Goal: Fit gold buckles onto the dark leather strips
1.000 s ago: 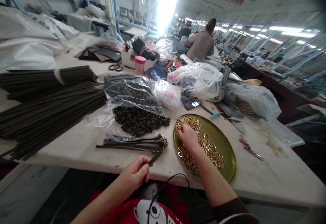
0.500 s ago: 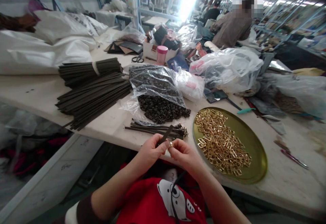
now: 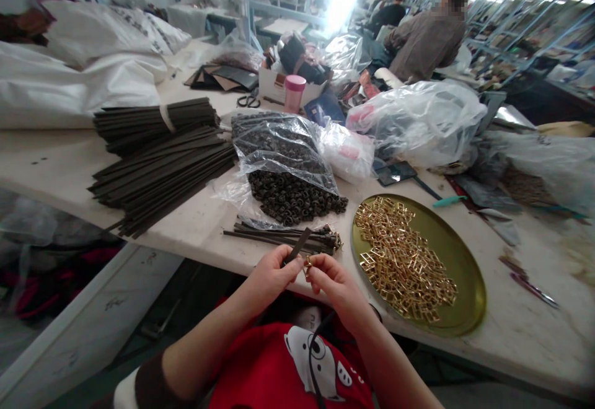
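A dark strap (image 3: pixel 297 245) is pinched in my left hand (image 3: pixel 275 272), its end sticking up past the thumb. My right hand (image 3: pixel 331 277) pinches a small gold buckle (image 3: pixel 307 264) close to the left fingertips. Whether the strap passes through the buckle is too small to tell. Just beyond my hands lies a small pile of straps with gold buckles (image 3: pixel 283 237). To the right, a round gold tray (image 3: pixel 469 285) bears a heap of loose gold buckles (image 3: pixel 404 260).
Bundled dark straps (image 3: pixel 162 161) lie at the left. A clear plastic bag (image 3: pixel 283 142) spills small dark loops (image 3: pixel 292 198) in the middle. Behind stand a pink-lidded jar (image 3: pixel 294 93), scissors (image 3: pixel 248 100) and white plastic bags (image 3: pixel 418 121). A pen (image 3: pixel 534 290) lies far right. A person (image 3: pixel 425 40) is beyond the table.
The buckle in my right fingers has turned and sits slightly apart from my left fingertips. Both hands have shifted a little left in view, as has the scene.
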The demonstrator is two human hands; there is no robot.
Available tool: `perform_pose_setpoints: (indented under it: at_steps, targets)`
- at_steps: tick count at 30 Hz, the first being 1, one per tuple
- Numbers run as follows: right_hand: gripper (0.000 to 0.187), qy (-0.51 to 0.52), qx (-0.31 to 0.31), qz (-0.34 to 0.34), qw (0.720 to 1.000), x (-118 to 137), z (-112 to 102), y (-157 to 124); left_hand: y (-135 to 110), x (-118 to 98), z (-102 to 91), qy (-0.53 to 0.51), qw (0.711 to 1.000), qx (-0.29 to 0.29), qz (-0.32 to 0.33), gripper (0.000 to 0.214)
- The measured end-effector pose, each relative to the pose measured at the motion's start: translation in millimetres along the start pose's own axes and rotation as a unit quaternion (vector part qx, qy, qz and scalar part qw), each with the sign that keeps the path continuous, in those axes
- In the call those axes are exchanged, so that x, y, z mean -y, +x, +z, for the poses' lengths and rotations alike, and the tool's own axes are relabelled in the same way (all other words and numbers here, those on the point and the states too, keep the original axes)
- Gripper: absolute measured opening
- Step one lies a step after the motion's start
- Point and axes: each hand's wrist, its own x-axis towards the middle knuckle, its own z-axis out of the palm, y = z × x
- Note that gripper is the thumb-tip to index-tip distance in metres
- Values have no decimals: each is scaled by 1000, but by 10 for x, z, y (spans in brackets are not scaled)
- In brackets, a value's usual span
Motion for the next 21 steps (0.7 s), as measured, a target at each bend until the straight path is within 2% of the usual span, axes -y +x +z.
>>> perform_pose_setpoints:
  at_steps: [10, 12, 14, 15, 17, 21]
  targets:
    - [20, 48, 15, -19, 999, -109, -29, 17, 36, 0, 10, -39, 999, 13, -13, 27]
    - [19, 13, 3, -39, 999, -138, -17, 11, 44, 8, 24, -52, 998, 16, -9, 26]
    - [17, -71, -44, -83, 993, -168, -19, 9, 52, 16, 43, -56, 998, 11, -11, 27]
    - [15, -132, -76, -112, 982, -184, -27, 10, 55, 19, 53, -54, 998, 7, -14, 27]
    - [10, -268, -131, -174, 938, -214, -52, 15, 58, 23, 73, -50, 999, 6, -22, 30]
    - [11, -474, -148, -262, 828, -252, -85, 25, 52, 29, 99, -57, 998, 24, -32, 32]
